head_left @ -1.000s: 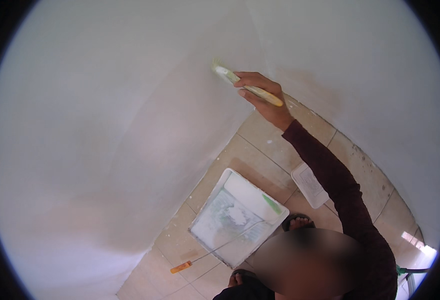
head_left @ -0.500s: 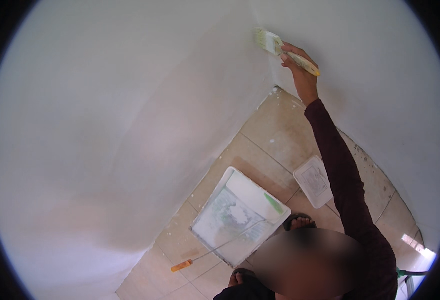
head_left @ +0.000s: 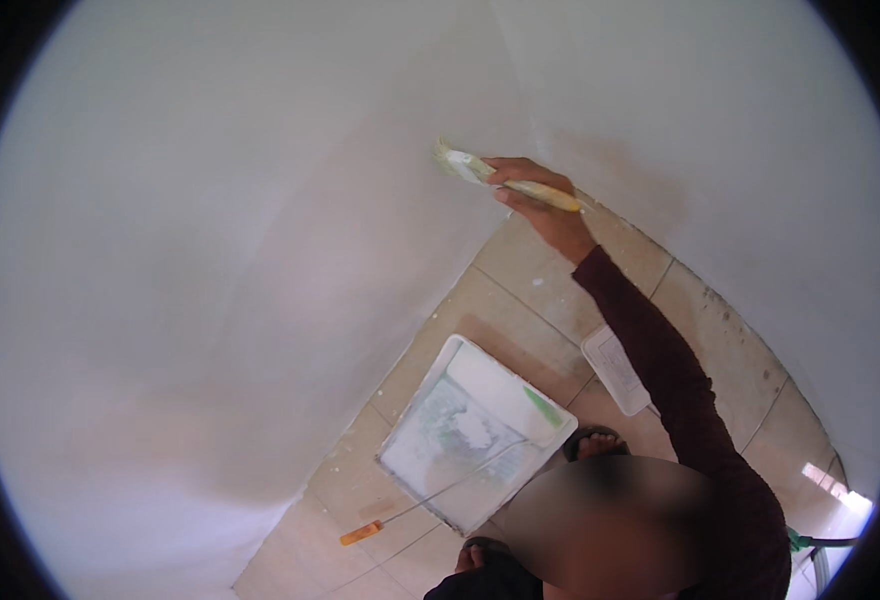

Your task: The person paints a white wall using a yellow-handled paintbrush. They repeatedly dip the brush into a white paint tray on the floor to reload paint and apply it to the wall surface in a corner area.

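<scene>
My right hand (head_left: 540, 205) is closed around the handle of a paintbrush (head_left: 475, 168) with white-and-green smeared bristles and a yellow handle end. The bristles point left and meet the pale wall (head_left: 310, 190) just left of the corner; they look slightly bent there. My right arm, in a dark maroon sleeve, stretches up from the lower right. No part of my left hand shows.
On the tiled floor (head_left: 500, 320) stands a white paint tray (head_left: 490, 365) holding white paint and a green streak. A roller with an orange handle (head_left: 361, 533) lies across it. A white rectangular tub (head_left: 615, 372) sits partly behind my forearm. The second wall (head_left: 710, 130) rises at right.
My right hand has brought the paintbrush left and down, from right at the corner to the left wall. My forearm now covers more of the white tub.
</scene>
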Tool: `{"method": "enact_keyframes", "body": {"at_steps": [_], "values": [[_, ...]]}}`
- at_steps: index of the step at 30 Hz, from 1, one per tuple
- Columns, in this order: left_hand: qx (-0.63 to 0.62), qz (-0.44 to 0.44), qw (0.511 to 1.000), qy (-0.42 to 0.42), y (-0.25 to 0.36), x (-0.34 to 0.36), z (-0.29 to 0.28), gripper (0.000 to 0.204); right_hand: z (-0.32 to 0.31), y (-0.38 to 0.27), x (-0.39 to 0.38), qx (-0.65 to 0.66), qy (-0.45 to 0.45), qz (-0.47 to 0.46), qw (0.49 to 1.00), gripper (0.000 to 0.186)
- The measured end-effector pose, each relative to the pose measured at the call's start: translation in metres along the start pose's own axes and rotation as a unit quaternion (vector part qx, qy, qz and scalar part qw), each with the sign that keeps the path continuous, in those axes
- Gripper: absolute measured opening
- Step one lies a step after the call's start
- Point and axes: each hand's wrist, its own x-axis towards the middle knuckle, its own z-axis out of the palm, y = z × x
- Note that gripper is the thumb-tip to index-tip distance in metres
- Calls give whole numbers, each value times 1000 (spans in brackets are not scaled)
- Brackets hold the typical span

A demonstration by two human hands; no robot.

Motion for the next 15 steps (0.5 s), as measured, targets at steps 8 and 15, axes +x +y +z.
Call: {"method": "enact_keyframes", "body": {"at_steps": [8, 15], "values": [[-10, 9, 1000, 13, 0, -3, 3, 34, -67, 24, 33, 51, 164, 80, 982, 21], [-12, 3, 1000, -7, 1, -2, 0, 36, -53, 59, 6, -20, 245, 55, 968, 21]]}}
